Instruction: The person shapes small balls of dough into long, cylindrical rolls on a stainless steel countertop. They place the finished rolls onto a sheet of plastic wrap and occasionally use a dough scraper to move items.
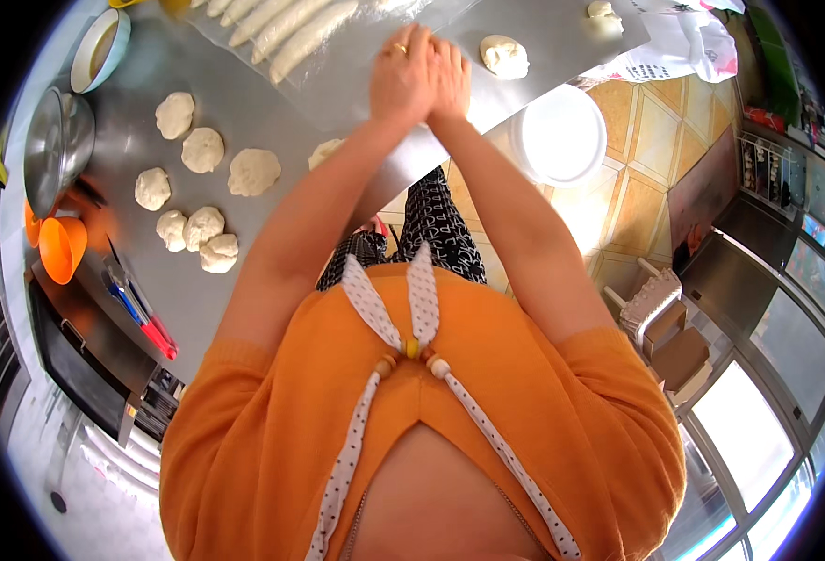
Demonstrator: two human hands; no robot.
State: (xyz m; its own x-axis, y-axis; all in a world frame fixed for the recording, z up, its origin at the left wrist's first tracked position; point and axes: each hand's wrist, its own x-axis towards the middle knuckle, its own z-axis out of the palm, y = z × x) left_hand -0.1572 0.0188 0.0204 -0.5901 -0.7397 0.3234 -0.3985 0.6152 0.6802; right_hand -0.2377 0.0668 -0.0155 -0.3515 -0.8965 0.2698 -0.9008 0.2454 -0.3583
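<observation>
My left hand [401, 82] and my right hand [451, 79] press against each other over the sheeted far part of the metal table [281, 243]. Their fingers are held together, and whatever lies beneath or between them is hidden. A dough ball [505, 57] rests just right of my right hand, and a smaller dough piece [602, 9] lies farther right. Left of my hands, long dough strips [311, 39] lie side by side on the clear plastic sheet [333, 93]. Another dough piece [324, 152] is partly covered by my left forearm. Several round dough lumps [203, 150] are scattered on the table's left side.
Along the left edge stand a pale bowl [101, 50], a metal bowl [62, 140] and an orange cup [62, 249]. Red-handled tools [156, 335] lie nearer me. Beyond the table's right edge are a white round bucket [559, 136] and a plastic bag [679, 47].
</observation>
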